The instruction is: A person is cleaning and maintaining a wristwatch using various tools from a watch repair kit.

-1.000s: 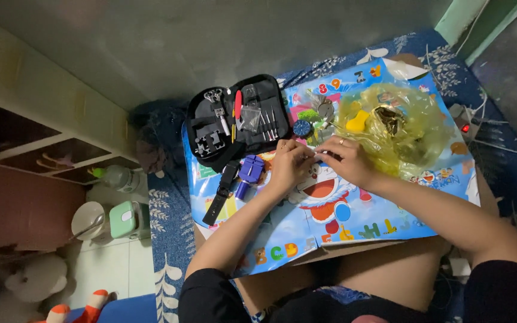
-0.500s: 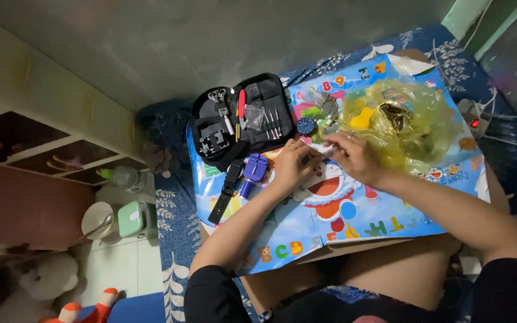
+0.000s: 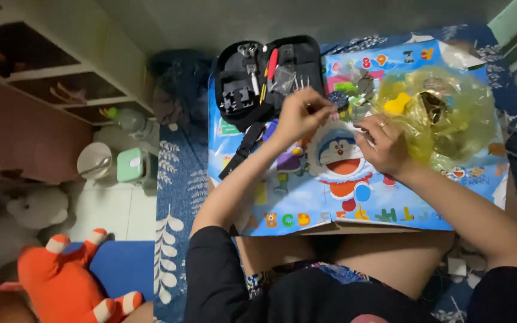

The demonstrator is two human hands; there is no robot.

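Cartoon-printed tabletop (image 3: 390, 203) fills my view. My left hand (image 3: 297, 113) pinches something too small to identify; my right hand (image 3: 384, 143) rests half-curled, grip unclear. Tool case (image 3: 258, 78) lies at eleven o'clock, nearer my left.

A crumpled clear yellow plastic bag (image 3: 450, 119) lay on the counter's far right; an open black zip case (image 3: 264, 75) stood far left.

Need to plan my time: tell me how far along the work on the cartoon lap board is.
Done: tool case lies open, tools showing. In hand: left hand pinches something small over the board; right hand rests beside the yellow plastic bag. Left: small parts remain loose near the bag.
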